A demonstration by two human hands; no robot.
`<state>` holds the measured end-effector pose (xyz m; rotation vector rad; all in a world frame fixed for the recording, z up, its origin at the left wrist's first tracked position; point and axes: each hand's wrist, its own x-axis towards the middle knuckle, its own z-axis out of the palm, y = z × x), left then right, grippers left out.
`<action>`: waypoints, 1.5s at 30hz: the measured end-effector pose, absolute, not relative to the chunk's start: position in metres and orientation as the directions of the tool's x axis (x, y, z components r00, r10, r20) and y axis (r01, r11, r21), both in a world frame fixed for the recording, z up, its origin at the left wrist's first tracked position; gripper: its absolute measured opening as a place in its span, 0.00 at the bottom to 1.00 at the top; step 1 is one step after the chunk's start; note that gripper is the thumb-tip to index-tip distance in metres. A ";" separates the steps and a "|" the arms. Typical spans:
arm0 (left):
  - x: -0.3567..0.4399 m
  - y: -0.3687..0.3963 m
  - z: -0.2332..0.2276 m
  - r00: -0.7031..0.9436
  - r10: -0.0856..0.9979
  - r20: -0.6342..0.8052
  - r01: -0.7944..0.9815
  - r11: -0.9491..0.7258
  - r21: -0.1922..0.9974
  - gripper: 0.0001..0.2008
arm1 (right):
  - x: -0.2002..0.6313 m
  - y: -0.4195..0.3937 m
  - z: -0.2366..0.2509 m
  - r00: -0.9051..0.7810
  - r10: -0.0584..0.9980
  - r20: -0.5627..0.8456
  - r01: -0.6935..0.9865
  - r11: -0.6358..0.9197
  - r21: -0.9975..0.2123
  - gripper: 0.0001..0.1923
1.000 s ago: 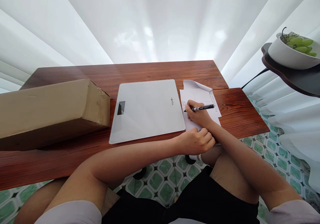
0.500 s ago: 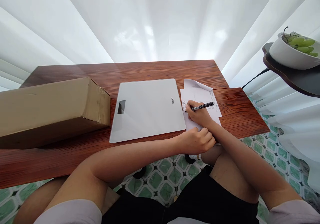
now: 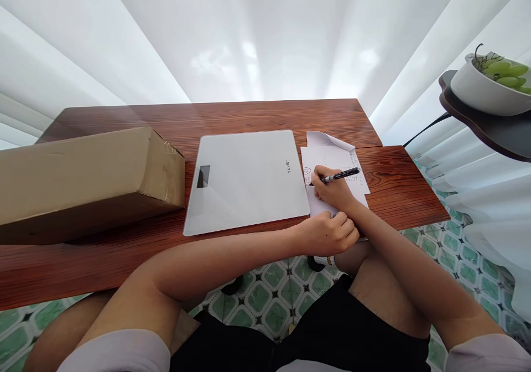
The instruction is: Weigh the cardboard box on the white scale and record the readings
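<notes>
My right hand (image 3: 333, 188) is closed around a black-and-clear pen (image 3: 342, 175), whose upper end points right. Its fingers rest on white sheets of paper (image 3: 332, 153) with small handwriting along the edges; the far sheet has a folded corner. My left hand (image 3: 328, 233) lies at the paper's near edge, by the right forearm. Its fingers are curled in, and whatever is under them is hidden. Just left of the paper lies a flat white scale (image 3: 249, 181) with a small dark display window.
A long cardboard box (image 3: 74, 178) occupies the left side of the reddish wooden table (image 3: 269, 114). At the right, a dark shelf (image 3: 477, 112) holds a white bowl (image 3: 483, 89) of green grapes (image 3: 508, 73). White curtains (image 3: 265, 40) hang behind.
My right hand and the pen have shifted very slightly right over the paper. The whole view has also drifted a little; my left hand stays by the paper's near edge.
</notes>
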<state>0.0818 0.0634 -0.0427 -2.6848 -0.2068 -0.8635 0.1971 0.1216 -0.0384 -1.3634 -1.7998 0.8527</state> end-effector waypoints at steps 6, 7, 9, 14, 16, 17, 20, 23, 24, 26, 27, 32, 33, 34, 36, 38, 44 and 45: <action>0.083 0.063 -0.044 0.806 0.040 0.590 0.228 -0.942 -0.248 0.08 | 0.196 0.122 -0.039 -0.181 0.969 0.170 0.524 0.241 -0.817 0.14; 0.083 0.063 -0.045 0.809 0.041 0.587 0.225 -0.943 -0.245 0.08 | 0.197 0.121 -0.038 -0.181 0.969 0.170 0.520 0.241 -0.819 0.14; 0.083 0.063 -0.045 0.818 0.051 0.573 0.224 -0.945 -0.236 0.08 | 0.198 0.121 -0.038 -0.156 0.970 0.187 0.490 0.241 -0.838 0.14; 0.083 0.062 -0.045 0.832 0.068 0.551 0.220 -0.952 -0.214 0.09 | 0.203 0.121 -0.030 -0.049 0.935 0.352 0.530 0.323 -0.784 0.12; 0.083 0.062 -0.046 0.837 0.076 0.542 0.218 -0.955 -0.203 0.09 | 0.208 0.124 -0.025 -0.080 0.896 0.436 0.639 0.382 -0.668 0.11; 0.083 0.062 -0.046 0.844 0.080 0.531 0.216 -0.956 -0.199 0.09 | 0.212 0.127 -0.023 -0.096 0.878 0.469 0.688 0.399 -0.607 0.10; 0.082 0.062 -0.046 0.867 0.089 0.491 0.206 -0.960 -0.190 0.09 | 0.231 0.138 -0.021 -0.078 0.863 0.499 0.768 0.371 -0.522 0.08; 0.082 0.062 -0.047 0.875 0.089 0.476 0.202 -0.960 -0.192 0.09 | 0.253 0.150 -0.023 0.034 0.903 0.428 0.797 0.234 -0.557 0.08; 0.082 0.062 -0.047 0.874 0.088 0.477 0.203 -0.959 -0.195 0.09 | 0.260 0.154 -0.024 0.070 0.916 0.394 0.809 0.179 -0.560 0.09; 0.082 0.063 -0.047 0.871 0.088 0.483 0.210 -0.956 -0.204 0.09 | 0.271 0.158 -0.025 0.131 0.936 0.327 0.834 0.075 -0.547 0.09; 0.082 0.063 -0.047 0.871 0.087 0.483 0.212 -0.955 -0.208 0.09 | 0.275 0.159 -0.025 0.152 0.944 0.293 0.843 0.031 -0.537 0.10; 0.082 0.064 -0.046 0.877 0.085 0.472 0.212 -0.952 -0.222 0.09 | 0.281 0.162 -0.024 0.187 0.974 0.127 0.872 -0.105 -0.479 0.13; 0.081 0.064 -0.045 0.881 0.085 0.465 0.210 -0.952 -0.223 0.09 | 0.280 0.162 -0.024 0.189 0.976 0.104 0.875 -0.120 -0.470 0.13; 0.081 0.064 -0.044 0.886 0.086 0.456 0.208 -0.952 -0.224 0.09 | 0.280 0.163 -0.023 0.191 0.978 0.086 0.878 -0.131 -0.461 0.14; 0.080 0.064 -0.042 0.891 0.084 0.445 0.203 -0.953 -0.226 0.09 | 0.280 0.164 -0.023 0.185 0.981 0.065 0.889 -0.139 -0.436 0.13; 0.080 0.064 -0.041 0.886 0.081 0.457 0.207 -0.950 -0.234 0.08 | 0.280 0.164 -0.023 0.168 0.983 0.071 0.912 -0.128 -0.390 0.13; 0.080 0.065 -0.043 0.879 0.065 0.472 0.208 -0.944 -0.256 0.06 | 0.259 0.156 -0.017 0.160 0.963 0.217 0.954 -0.094 -0.285 0.09; 0.080 0.066 -0.044 0.882 0.066 0.467 0.206 -0.944 -0.256 0.05 | 0.251 0.154 -0.017 0.144 0.961 0.237 0.955 -0.072 -0.288 0.09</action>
